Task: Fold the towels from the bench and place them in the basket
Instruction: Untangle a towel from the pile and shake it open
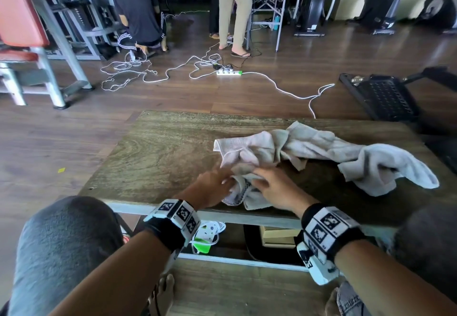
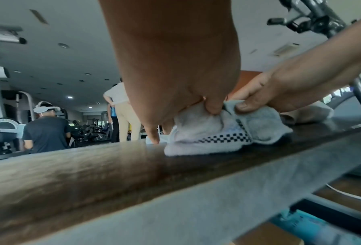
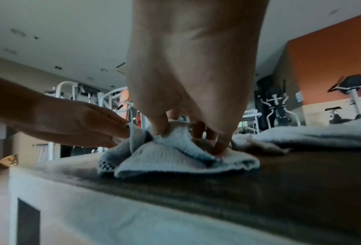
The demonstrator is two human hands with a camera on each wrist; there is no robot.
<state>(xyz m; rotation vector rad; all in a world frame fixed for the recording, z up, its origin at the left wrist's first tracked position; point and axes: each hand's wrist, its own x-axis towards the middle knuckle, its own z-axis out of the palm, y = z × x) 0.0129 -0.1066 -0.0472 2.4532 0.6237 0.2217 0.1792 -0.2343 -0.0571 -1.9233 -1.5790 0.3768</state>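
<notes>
Both hands are down at the near edge of the bench [image 1: 153,147]. The left hand [image 1: 212,188] pinches the checkered towel [image 1: 238,195] between thumb and fingers, and the right hand [image 1: 277,189] has thumb and fingers curled into the same crumpled cloth (white with a black checker strip). More rumpled towels [image 1: 321,150] lie just behind. Black basket [image 1: 385,98] sits on the floor, contents unclear.

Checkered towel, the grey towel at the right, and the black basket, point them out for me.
checkered towel [image 2: 204,132], left wrist view, on the white cloth above the checkered band.
grey towel [image 1: 385,165], head view, on its bunched right end.
black basket [image 1: 385,98], head view, on its perforated wall.
</notes>
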